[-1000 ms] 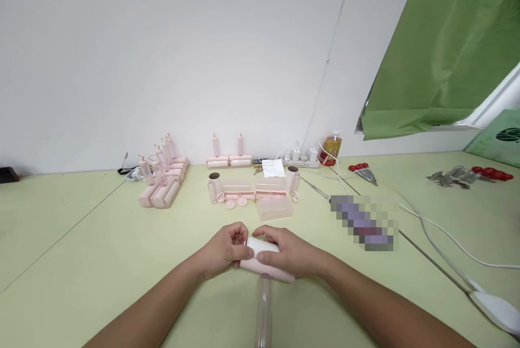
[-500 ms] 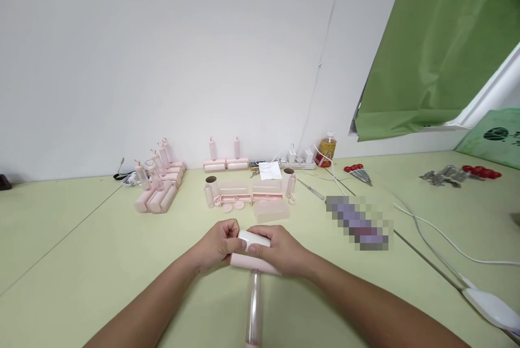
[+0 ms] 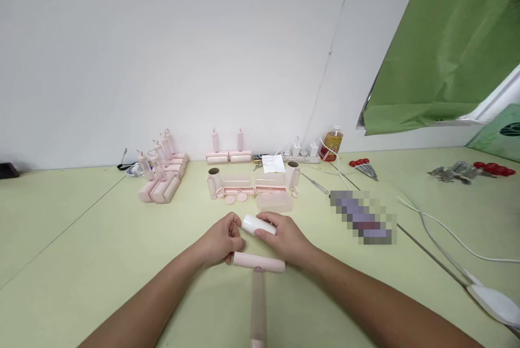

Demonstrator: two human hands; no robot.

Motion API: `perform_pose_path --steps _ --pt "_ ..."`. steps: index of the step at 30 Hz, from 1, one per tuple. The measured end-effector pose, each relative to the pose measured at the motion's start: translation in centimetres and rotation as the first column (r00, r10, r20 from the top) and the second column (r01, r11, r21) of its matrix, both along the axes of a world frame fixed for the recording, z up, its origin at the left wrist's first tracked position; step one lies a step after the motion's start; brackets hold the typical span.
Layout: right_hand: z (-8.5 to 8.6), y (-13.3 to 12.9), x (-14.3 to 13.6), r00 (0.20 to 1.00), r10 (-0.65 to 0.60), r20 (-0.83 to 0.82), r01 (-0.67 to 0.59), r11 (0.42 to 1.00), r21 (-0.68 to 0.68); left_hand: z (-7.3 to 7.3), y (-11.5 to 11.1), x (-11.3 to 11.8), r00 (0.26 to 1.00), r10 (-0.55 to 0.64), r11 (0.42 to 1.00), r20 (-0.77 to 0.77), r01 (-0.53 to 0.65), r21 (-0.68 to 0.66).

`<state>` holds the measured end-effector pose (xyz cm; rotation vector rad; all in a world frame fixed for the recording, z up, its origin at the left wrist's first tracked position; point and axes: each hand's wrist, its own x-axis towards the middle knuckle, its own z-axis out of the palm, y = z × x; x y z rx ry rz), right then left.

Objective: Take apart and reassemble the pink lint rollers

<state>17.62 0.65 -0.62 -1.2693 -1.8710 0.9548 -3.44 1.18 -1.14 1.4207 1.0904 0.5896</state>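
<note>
My right hand [image 3: 286,237] is wrapped round a white roll [image 3: 257,225], held a little above the green table. My left hand [image 3: 221,240] is beside the roll's left end, its fingers curled together; what they hold, if anything, is too small to tell. Just below both hands lies a pink bar-shaped piece [image 3: 259,262], close to the left fingertips. From the middle of that piece a translucent handle [image 3: 258,304] runs down toward the bottom edge of the view.
Pink rollers [image 3: 162,188] stand at the left. Opened pink cases [image 3: 238,191], cardboard tubes [image 3: 214,175] and small caps lie ahead. A power strip [image 3: 300,157], bottle [image 3: 333,142], screwdriver [image 3: 314,183], white cables and red-handled tools [image 3: 363,166] are to the right.
The white roll has come away from the pink piece and moved slightly up in my right hand. My left hand has separated from the roll. The view has shifted slightly.
</note>
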Motion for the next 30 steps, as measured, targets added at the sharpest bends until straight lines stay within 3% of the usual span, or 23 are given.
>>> perform_pose_path --steps 3,6,8,14,21,26,30 --pt "-0.3 0.4 0.3 0.999 -0.026 -0.036 0.027 1.0 0.007 0.1 -0.2 0.0 0.992 0.036 0.99 -0.119 -0.02 0.137" --pt "-0.5 0.7 0.6 0.998 -0.026 -0.054 0.026 1.0 0.01 0.4 -0.4 0.0 0.965 0.103 0.942 -0.239 -0.018 0.334" --pt "-0.5 0.8 0.8 0.998 -0.011 -0.059 0.012 1.0 0.019 0.7 -0.4 0.0 0.951 0.119 0.923 -0.285 -0.001 0.384" --pt "-0.6 1.3 1.5 0.99 0.072 -0.118 -0.073 0.997 -0.007 1.5 -0.4 -0.3 0.985 0.073 0.895 -0.159 0.006 0.446" --pt "-0.4 1.8 1.6 0.978 -0.029 -0.206 0.019 0.999 -0.051 1.0 0.0 -0.6 0.996 -0.025 0.908 -0.082 0.057 0.416" --pt "-0.3 1.5 1.2 0.965 -0.07 -0.254 0.026 0.985 -0.173 0.8 0.2 -0.7 0.996 -0.049 0.906 -0.071 0.074 0.417" --pt "-0.3 1.3 1.1 0.962 -0.07 -0.263 0.035 0.99 -0.138 1.0 0.1 -0.7 0.996 -0.042 0.897 -0.085 0.075 0.436"
